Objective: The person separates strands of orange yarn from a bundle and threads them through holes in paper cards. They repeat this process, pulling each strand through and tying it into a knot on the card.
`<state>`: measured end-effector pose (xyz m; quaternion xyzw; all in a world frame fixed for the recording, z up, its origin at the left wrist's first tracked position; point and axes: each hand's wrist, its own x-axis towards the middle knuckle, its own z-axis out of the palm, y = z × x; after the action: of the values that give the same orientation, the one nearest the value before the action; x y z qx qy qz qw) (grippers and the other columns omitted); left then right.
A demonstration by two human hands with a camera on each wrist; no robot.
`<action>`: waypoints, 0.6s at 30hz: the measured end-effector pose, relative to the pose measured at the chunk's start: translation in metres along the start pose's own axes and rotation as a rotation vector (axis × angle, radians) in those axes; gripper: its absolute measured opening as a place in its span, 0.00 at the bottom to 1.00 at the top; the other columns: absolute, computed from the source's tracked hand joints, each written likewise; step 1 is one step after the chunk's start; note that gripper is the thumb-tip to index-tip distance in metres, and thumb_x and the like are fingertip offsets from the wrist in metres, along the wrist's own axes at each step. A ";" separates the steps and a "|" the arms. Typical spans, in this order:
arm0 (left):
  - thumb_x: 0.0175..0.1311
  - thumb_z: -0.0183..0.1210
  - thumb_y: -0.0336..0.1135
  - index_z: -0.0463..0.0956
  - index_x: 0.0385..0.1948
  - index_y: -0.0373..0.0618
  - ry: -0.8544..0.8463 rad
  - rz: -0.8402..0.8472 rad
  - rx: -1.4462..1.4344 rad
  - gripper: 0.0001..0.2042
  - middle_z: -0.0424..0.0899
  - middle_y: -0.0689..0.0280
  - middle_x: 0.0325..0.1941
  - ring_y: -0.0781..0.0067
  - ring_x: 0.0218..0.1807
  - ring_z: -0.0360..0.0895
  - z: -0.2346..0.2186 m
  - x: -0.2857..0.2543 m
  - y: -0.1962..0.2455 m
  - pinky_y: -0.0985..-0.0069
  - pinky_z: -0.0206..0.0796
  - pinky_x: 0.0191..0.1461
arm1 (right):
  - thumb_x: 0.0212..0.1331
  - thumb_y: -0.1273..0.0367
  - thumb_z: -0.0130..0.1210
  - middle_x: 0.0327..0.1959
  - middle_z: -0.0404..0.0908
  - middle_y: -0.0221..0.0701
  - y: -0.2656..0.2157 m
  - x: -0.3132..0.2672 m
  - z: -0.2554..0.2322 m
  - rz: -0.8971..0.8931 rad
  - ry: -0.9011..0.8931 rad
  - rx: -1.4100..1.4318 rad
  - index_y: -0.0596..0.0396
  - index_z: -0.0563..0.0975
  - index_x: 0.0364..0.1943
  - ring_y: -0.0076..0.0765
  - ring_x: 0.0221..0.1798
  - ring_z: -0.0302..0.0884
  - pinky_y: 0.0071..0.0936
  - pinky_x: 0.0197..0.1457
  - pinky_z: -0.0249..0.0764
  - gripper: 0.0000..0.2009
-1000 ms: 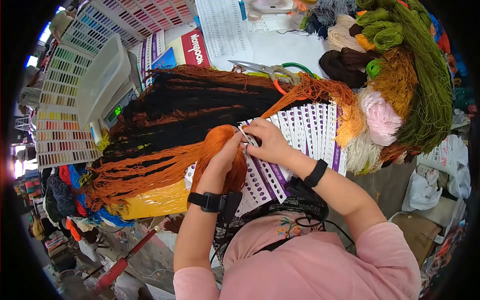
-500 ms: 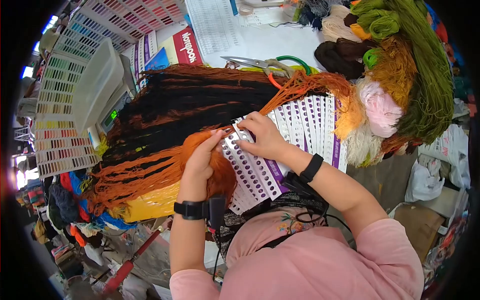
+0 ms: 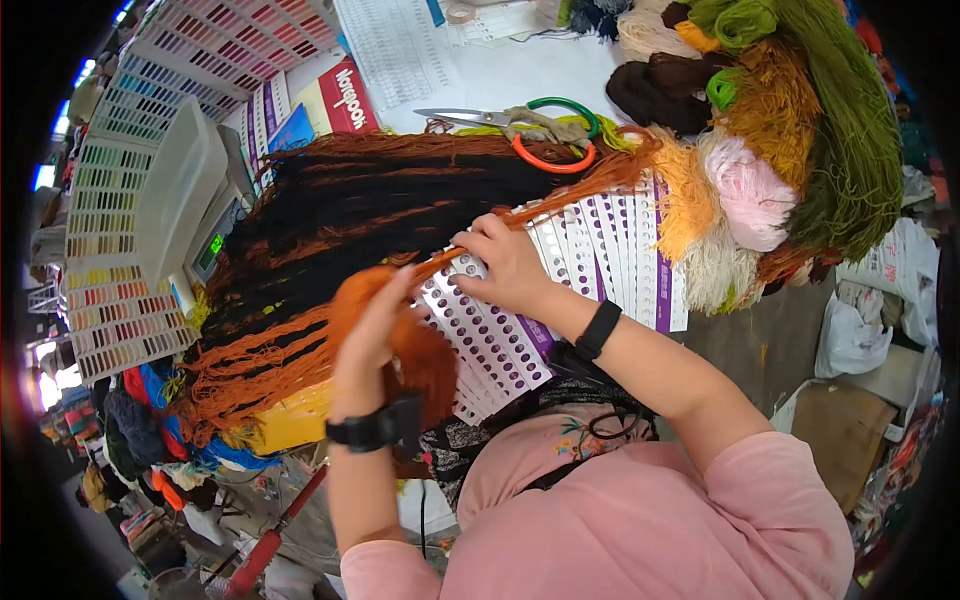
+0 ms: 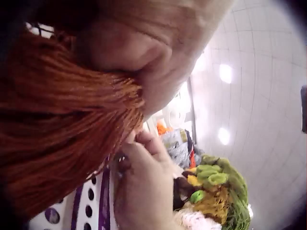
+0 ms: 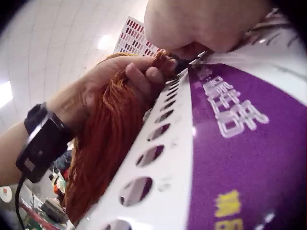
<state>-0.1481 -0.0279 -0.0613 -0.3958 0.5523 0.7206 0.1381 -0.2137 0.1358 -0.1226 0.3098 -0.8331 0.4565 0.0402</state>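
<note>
My left hand [image 3: 372, 330] grips a thick hank of orange-brown thread [image 3: 425, 362], which hangs down on both sides of it. In the right wrist view, the fingers of the left hand [image 5: 144, 79] are curled round the hank [image 5: 103, 143]. A strand runs from the hank across to my right hand [image 3: 508, 268], whose bent fingertips pinch at the strand by the top edge of a white card with punched holes [image 3: 485, 335]. In the left wrist view the right hand [image 4: 144, 184] is close beside the hank [image 4: 62, 124].
Black and rust threads [image 3: 350, 215] cover the table's middle. Scissors [image 3: 555, 160] lie beyond them. Coloured hanks [image 3: 745, 190] are piled at the right, and more punched cards [image 3: 625, 250] fan out below. At the left stand a scale with a tray [image 3: 185, 190] and a colour chart [image 3: 115, 240].
My left hand has moved left and slightly down with the hank, away from the right hand. The strand between the hands is longer, and the punched cards are more exposed.
</note>
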 end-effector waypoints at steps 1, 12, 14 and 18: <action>0.50 0.57 0.44 0.70 0.30 0.40 -0.034 -0.051 0.037 0.15 0.74 0.66 0.24 0.79 0.23 0.67 -0.030 0.002 0.002 0.84 0.62 0.28 | 0.33 0.66 0.57 0.32 0.67 0.34 0.000 0.000 0.001 0.007 -0.002 -0.041 0.56 0.73 0.32 0.39 0.31 0.69 0.31 0.35 0.65 0.16; 0.58 0.48 0.39 0.67 0.31 0.42 0.210 0.638 -0.264 0.10 0.70 0.70 0.25 0.84 0.25 0.67 -0.243 -0.062 0.038 0.89 0.60 0.27 | 0.31 0.65 0.57 0.29 0.64 0.34 -0.005 -0.002 0.003 -0.015 0.031 -0.162 0.52 0.72 0.29 0.41 0.35 0.63 0.33 0.38 0.60 0.15; 0.59 0.45 0.38 0.67 0.40 0.37 0.565 1.136 0.291 0.14 0.73 0.65 0.35 0.80 0.37 0.70 -0.242 -0.077 0.030 0.86 0.63 0.39 | 0.31 0.65 0.57 0.29 0.64 0.34 -0.008 -0.005 0.002 -0.018 0.040 -0.181 0.52 0.71 0.29 0.42 0.35 0.63 0.34 0.36 0.60 0.15; 0.57 0.43 0.38 0.67 0.38 0.34 0.265 0.826 -0.396 0.15 0.72 0.62 0.41 0.76 0.47 0.67 -0.244 -0.092 -0.010 0.81 0.59 0.48 | 0.29 0.63 0.57 0.28 0.63 0.35 -0.005 0.000 0.006 -0.069 0.095 -0.227 0.51 0.70 0.29 0.42 0.33 0.63 0.37 0.31 0.61 0.17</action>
<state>0.0198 -0.2235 -0.0199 -0.2504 0.5285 0.7497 -0.3096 -0.2100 0.1288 -0.1222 0.3099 -0.8652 0.3720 0.1302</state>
